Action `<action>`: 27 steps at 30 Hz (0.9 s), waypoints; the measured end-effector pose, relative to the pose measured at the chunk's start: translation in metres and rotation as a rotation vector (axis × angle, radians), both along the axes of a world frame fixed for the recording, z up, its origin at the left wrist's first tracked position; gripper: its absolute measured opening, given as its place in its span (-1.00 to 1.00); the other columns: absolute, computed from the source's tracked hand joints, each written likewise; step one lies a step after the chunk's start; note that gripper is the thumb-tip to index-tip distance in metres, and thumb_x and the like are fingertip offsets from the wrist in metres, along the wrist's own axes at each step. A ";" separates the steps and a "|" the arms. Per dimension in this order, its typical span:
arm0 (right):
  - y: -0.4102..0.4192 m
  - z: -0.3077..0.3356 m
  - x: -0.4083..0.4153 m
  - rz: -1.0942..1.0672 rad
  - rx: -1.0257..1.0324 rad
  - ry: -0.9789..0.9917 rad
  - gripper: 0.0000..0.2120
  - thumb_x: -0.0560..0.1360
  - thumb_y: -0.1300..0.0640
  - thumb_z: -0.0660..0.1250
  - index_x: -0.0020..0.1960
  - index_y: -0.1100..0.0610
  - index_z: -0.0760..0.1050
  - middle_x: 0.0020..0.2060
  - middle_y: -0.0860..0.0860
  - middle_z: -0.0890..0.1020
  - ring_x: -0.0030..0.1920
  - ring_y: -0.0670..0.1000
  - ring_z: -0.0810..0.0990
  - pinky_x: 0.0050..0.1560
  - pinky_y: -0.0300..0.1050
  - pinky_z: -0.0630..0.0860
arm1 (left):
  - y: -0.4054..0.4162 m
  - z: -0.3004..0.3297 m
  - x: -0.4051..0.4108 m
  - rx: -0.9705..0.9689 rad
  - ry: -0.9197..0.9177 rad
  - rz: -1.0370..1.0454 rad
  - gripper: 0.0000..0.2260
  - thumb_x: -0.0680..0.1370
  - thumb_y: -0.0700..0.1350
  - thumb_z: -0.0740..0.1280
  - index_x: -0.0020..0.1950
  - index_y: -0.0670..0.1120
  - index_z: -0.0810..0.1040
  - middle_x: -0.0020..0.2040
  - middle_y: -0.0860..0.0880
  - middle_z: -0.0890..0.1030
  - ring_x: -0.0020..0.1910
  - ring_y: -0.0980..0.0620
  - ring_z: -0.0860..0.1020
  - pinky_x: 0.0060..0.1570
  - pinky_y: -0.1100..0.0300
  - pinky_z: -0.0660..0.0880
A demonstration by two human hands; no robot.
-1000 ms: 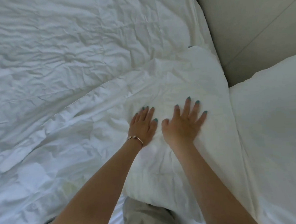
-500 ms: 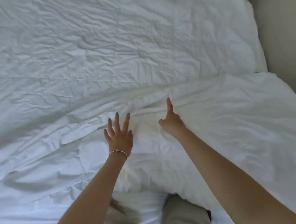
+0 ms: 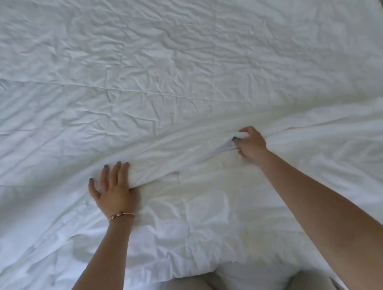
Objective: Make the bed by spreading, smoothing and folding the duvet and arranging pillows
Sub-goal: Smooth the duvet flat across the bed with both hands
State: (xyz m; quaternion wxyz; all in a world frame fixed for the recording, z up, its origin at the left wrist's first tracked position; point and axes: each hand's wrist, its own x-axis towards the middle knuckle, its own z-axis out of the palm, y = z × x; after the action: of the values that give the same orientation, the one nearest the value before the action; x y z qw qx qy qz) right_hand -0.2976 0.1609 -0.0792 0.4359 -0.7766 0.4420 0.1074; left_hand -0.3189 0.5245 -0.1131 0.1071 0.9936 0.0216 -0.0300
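With your right hand (image 3: 251,144) pinching the duvet (image 3: 182,78) fold and left hand (image 3: 112,186) flat and open beside it, pull evenly, keeping the edge straight.

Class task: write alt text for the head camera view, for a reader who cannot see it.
Seen from above, a person's two hands work a raised fold in a wrinkled white fabric duvet: the left hand lies on it with straight fingers, thumb tucked under the fold, and the right hand pinches it. A thin gold bracelet circles the left wrist.
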 end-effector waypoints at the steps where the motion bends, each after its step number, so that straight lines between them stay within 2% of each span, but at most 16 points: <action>1: -0.002 -0.001 0.000 0.023 -0.041 -0.018 -0.77 0.46 0.13 0.41 0.09 0.09 0.47 0.08 0.15 0.56 0.01 0.15 0.59 -0.22 -0.05 0.58 | 0.008 0.002 0.007 -0.036 -0.041 -0.013 -0.48 0.29 -0.30 0.30 0.24 -0.01 0.49 0.14 -0.11 0.61 0.20 -0.19 0.53 0.33 -0.15 0.24; 2: -0.003 0.000 0.001 0.051 -0.079 -0.055 -0.76 0.46 0.13 0.42 0.09 0.11 0.48 0.05 0.15 0.58 0.02 0.16 0.59 -0.12 0.02 0.59 | 0.015 0.007 0.019 -0.061 -0.081 -0.044 -0.52 0.28 -0.30 0.25 0.18 -0.03 0.50 -0.01 -0.16 0.63 0.00 -0.23 0.60 0.06 -0.14 0.45; 3: -0.003 0.004 0.004 0.075 -0.102 -0.092 -0.75 0.46 0.14 0.42 0.10 0.14 0.49 0.01 0.15 0.59 0.01 0.16 0.58 -0.04 0.04 0.57 | 0.019 0.015 0.037 -0.081 -0.111 -0.078 -0.53 0.25 -0.29 0.21 0.14 -0.04 0.48 -0.12 -0.19 0.62 -0.17 -0.26 0.60 -0.20 -0.09 0.50; 4: -0.004 0.007 0.010 0.098 -0.123 -0.121 -0.74 0.48 0.13 0.42 0.13 0.16 0.49 0.00 0.15 0.58 0.02 0.17 0.57 -0.03 0.03 0.53 | 0.022 0.024 0.063 -0.089 -0.135 -0.113 -0.54 0.25 -0.27 0.19 0.13 -0.04 0.46 -0.17 -0.21 0.59 -0.28 -0.27 0.59 -0.35 -0.04 0.47; 6: -0.005 0.016 0.028 0.129 -0.173 -0.139 -0.70 0.52 0.08 0.38 0.19 0.18 0.46 0.06 0.20 0.54 0.06 0.17 0.51 -0.10 -0.12 0.38 | 0.025 0.047 0.125 -0.021 -0.209 -0.249 -0.60 0.30 -0.24 0.19 0.13 -0.07 0.44 -0.20 -0.24 0.57 -0.36 -0.28 0.57 -0.43 0.00 0.41; 8: -0.009 0.026 0.054 0.110 -0.193 -0.151 -0.64 0.54 0.03 0.34 0.26 0.17 0.42 0.17 0.22 0.48 0.05 0.14 0.47 -0.10 -0.19 0.31 | 0.025 0.069 0.186 0.092 -0.302 -0.458 -0.66 0.37 -0.22 0.24 0.14 -0.09 0.41 -0.21 -0.27 0.55 -0.40 -0.29 0.56 -0.44 -0.01 0.40; 10: -0.016 0.038 0.082 0.043 -0.217 -0.197 -0.61 0.54 -0.01 0.32 0.29 0.14 0.40 0.23 0.22 0.44 0.10 0.14 0.47 -0.04 -0.19 0.34 | 0.016 0.093 0.240 0.139 -0.342 -0.593 -0.68 0.42 -0.19 0.21 0.17 -0.10 0.39 -0.17 -0.29 0.54 -0.39 -0.31 0.57 -0.41 -0.03 0.38; 13: -0.023 0.055 0.115 -0.079 -0.243 -0.261 -0.59 0.56 0.00 0.27 0.37 0.08 0.32 0.30 0.19 0.33 0.16 0.14 0.44 0.04 -0.20 0.35 | -0.013 0.112 0.298 0.194 -0.295 -0.651 -0.70 0.51 -0.21 0.23 0.24 -0.09 0.41 -0.03 -0.29 0.56 -0.25 -0.34 0.58 -0.26 -0.06 0.37; 14: -0.023 0.057 0.122 -0.091 -0.194 -0.276 -0.52 0.57 0.01 0.27 0.43 0.02 0.24 0.36 0.17 0.27 0.23 0.14 0.43 0.09 -0.17 0.37 | -0.023 0.111 0.311 0.214 -0.261 -0.636 -0.70 0.53 -0.19 0.24 0.26 -0.09 0.41 0.01 -0.27 0.56 -0.19 -0.33 0.58 -0.21 -0.06 0.38; 16: -0.021 0.055 0.128 -0.036 -0.039 -0.270 -0.24 0.55 0.05 0.34 0.56 -0.09 -0.08 0.50 0.10 0.10 0.41 0.12 0.30 0.26 -0.09 0.37 | -0.039 0.096 0.323 0.290 -0.166 -0.578 -0.70 0.56 -0.09 0.27 0.28 -0.07 0.41 0.08 -0.23 0.54 -0.01 -0.29 0.55 -0.06 -0.09 0.39; 18: -0.014 0.042 0.120 0.123 0.071 -0.204 -0.05 0.52 0.14 0.38 0.55 -0.13 -0.31 0.57 0.02 -0.08 0.52 0.11 0.13 0.41 0.05 0.29 | -0.046 0.067 0.318 0.413 -0.082 -0.473 -0.61 0.56 0.06 0.28 0.34 -0.03 0.37 0.23 -0.19 0.46 0.24 -0.22 0.41 0.21 -0.09 0.30; 20: -0.008 0.025 0.103 0.370 0.011 -0.051 -0.11 0.53 0.17 0.35 0.57 -0.10 -0.23 0.57 0.01 -0.09 0.54 0.10 0.08 0.44 0.04 0.25 | -0.053 0.036 0.296 0.365 -0.029 -0.375 -0.53 0.57 0.05 0.25 0.45 -0.01 0.25 0.42 -0.15 0.29 0.42 -0.17 0.20 0.42 -0.07 0.07; 22: -0.001 0.008 0.077 0.604 -0.198 0.174 -0.29 0.58 0.03 0.25 0.58 -0.05 -0.09 0.57 0.00 -0.12 0.56 0.09 -0.01 0.50 0.04 0.11 | -0.066 0.014 0.252 0.154 0.023 -0.384 -0.49 0.61 -0.01 0.17 0.53 -0.03 0.13 0.52 -0.14 0.14 0.50 -0.16 0.06 0.47 -0.13 -0.07; 23: 0.003 0.000 0.063 0.683 -0.316 0.279 -0.36 0.61 -0.06 0.16 0.58 -0.10 -0.10 0.57 -0.02 -0.18 0.56 0.10 -0.10 0.51 0.13 0.01 | -0.074 0.008 0.226 0.066 0.047 -0.415 -0.47 0.62 0.02 0.10 0.56 0.01 0.04 0.56 -0.12 0.05 0.53 -0.15 -0.02 0.47 -0.18 -0.15; 25: 0.012 -0.008 0.035 0.705 -0.460 0.430 -0.42 0.62 -0.21 -0.02 0.54 -0.25 -0.23 0.55 -0.08 -0.28 0.54 0.17 -0.26 0.46 0.34 -0.15 | -0.091 0.001 0.176 0.038 0.120 -0.514 -0.45 0.61 0.20 -0.03 0.56 0.16 -0.14 0.58 -0.06 -0.15 0.54 -0.14 -0.19 0.42 -0.27 -0.24; 27: 0.012 -0.010 0.017 0.578 -0.470 0.552 -0.37 0.55 -0.36 -0.07 0.47 -0.35 -0.36 0.52 -0.08 -0.38 0.49 0.30 -0.36 0.38 0.45 -0.22 | -0.107 -0.004 0.138 0.093 0.253 -0.553 -0.39 0.53 0.37 -0.13 0.51 0.26 -0.27 0.56 -0.01 -0.26 0.52 -0.14 -0.30 0.38 -0.34 -0.24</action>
State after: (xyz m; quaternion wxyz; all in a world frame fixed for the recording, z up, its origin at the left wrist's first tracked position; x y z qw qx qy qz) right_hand -0.2808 0.1727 -0.0895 0.0663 -0.8881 0.3191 0.3242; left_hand -0.1810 0.4170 -0.1173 0.0460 0.9540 -0.2350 -0.1804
